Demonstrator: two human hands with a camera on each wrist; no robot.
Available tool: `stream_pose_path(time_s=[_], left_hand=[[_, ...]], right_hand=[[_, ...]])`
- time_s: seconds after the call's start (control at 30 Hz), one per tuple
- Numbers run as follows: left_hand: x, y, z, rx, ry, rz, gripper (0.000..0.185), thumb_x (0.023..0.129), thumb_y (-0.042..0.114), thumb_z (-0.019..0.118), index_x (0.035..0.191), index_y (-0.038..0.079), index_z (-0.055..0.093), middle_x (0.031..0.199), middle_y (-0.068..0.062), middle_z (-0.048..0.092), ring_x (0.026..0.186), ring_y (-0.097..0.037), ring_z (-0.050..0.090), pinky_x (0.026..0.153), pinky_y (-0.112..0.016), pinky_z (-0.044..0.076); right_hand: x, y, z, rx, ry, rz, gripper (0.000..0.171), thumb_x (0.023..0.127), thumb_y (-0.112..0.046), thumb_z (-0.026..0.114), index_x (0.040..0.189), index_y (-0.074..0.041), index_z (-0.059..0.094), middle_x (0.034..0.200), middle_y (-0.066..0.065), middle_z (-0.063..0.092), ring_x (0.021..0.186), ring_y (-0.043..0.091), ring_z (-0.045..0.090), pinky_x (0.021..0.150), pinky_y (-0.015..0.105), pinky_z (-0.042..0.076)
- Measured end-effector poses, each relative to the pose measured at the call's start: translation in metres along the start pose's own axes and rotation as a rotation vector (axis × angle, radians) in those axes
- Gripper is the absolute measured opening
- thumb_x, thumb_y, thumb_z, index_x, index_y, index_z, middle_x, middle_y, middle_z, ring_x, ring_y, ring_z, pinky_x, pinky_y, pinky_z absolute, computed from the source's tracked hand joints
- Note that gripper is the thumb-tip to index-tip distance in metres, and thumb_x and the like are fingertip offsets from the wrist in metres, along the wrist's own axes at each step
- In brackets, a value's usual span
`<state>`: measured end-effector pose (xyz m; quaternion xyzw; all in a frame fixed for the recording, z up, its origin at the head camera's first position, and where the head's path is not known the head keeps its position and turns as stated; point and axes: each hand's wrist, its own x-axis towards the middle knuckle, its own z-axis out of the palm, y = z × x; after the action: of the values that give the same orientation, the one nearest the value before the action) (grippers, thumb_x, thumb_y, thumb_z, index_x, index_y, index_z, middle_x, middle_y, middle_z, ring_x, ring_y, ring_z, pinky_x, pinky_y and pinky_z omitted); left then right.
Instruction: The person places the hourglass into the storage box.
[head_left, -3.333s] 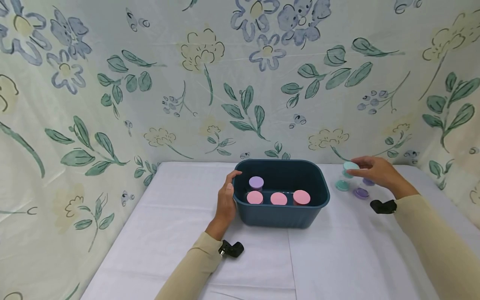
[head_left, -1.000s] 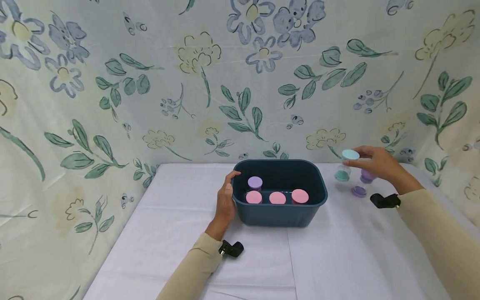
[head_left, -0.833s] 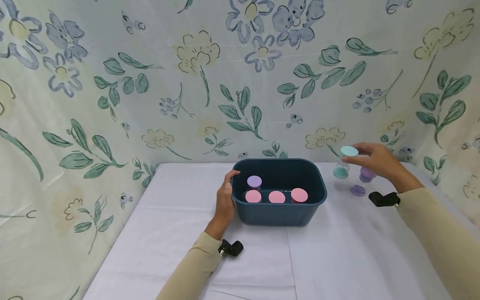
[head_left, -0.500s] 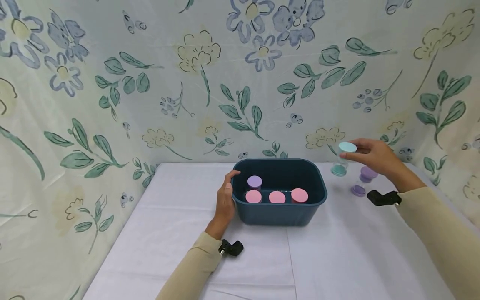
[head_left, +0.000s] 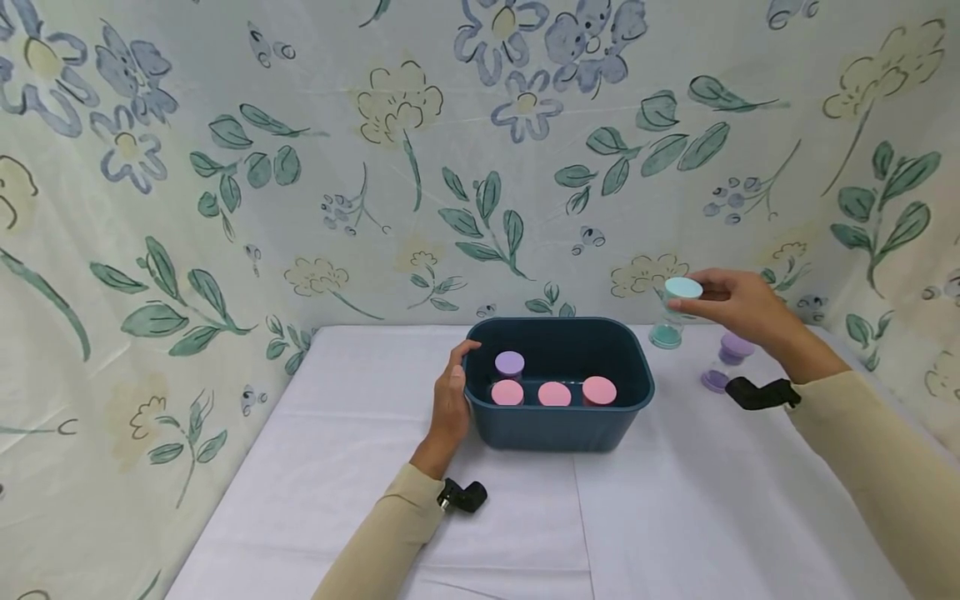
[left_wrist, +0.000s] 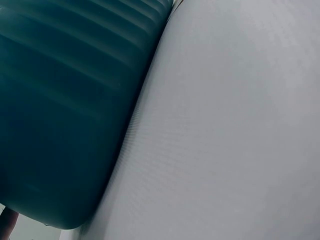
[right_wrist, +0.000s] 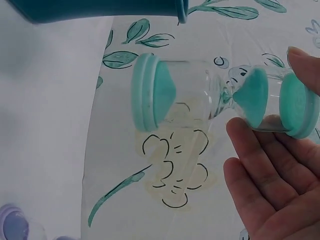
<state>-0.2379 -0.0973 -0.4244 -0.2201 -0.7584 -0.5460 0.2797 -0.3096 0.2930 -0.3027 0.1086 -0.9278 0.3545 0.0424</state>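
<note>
Teal-capped, seemingly glass hourglass (right_wrist: 220,97); waisted, smooth

On your right a purple-capped clear sand timer (head_left: 726,362) stands on the white cloth-covered table (head_left: 375,467); your right wrist view catches only its blurred edge (right_wrist: 15,226). At the middle of your view three round pink caps (head_left: 554,393) sit side by side in a row, with one round purple cap (head_left: 510,363) just behind the leftmost. A pale sheet printed with flowers and leaves (head_left: 300,167) hangs behind and along both sides.
</note>
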Motion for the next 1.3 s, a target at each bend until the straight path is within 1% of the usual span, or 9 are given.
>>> stream_pose_path(time_s=[0.27,0.5,0.73,1.03,1.3], left_hand=[[0.000,-0.001,0.000,0.000,-0.008,-0.007,0.045,0.096,0.002,0.020,0.132,-0.008,0.045,0.139,-0.023,0.048,0.136,-0.029,0.039,0.113,-0.047,0.026],[0.001,-0.001,0.000,0.000,-0.004,-0.011,0.045,0.096,0.002,0.020,0.132,-0.006,0.046,0.140,-0.021,0.048,0.136,-0.027,0.039,0.113,-0.044,0.026],[0.001,-0.004,0.001,0.002,0.004,0.002,0.045,0.096,0.001,0.021,0.131,-0.008,0.046,0.139,-0.023,0.049,0.135,-0.028,0.041,0.113,-0.046,0.028],[0.002,-0.003,0.001,0.001,0.005,-0.007,0.045,0.095,0.002,0.020,0.131,-0.007,0.046,0.138,-0.023,0.049,0.134,-0.029,0.042,0.112,-0.047,0.029],[0.003,-0.001,0.001,0.005,0.002,0.000,0.045,0.095,0.001,0.021,0.131,-0.008,0.046,0.138,-0.024,0.049,0.134,-0.030,0.042,0.112,-0.046,0.029]], right_hand=[[-0.001,-0.008,0.000,0.008,0.015,-0.012,0.077,0.082,-0.053,0.069,0.136,-0.001,0.048,0.128,0.026,0.056,0.117,0.045,0.054,0.093,0.065,0.041],[-0.001,-0.018,0.000,0.020,0.011,-0.024,0.076,0.082,-0.052,0.069,0.136,-0.002,0.048,0.128,0.025,0.056,0.116,0.043,0.055,0.093,0.063,0.043],[-0.001,-0.027,0.000,0.019,0.005,-0.029,0.075,0.083,-0.053,0.068,0.135,-0.003,0.049,0.127,0.024,0.057,0.116,0.042,0.054,0.093,0.063,0.043],[-0.001,-0.036,0.009,0.065,0.001,-0.080,0.067,0.085,-0.047,0.069,0.133,-0.003,0.051,0.129,0.023,0.057,0.116,0.042,0.056,0.092,0.058,0.045],[0.001,-0.042,0.017,0.080,0.012,-0.110,0.063,0.084,-0.044,0.070,0.130,-0.005,0.054,0.124,0.019,0.061,0.111,0.037,0.060,0.091,0.054,0.048]])
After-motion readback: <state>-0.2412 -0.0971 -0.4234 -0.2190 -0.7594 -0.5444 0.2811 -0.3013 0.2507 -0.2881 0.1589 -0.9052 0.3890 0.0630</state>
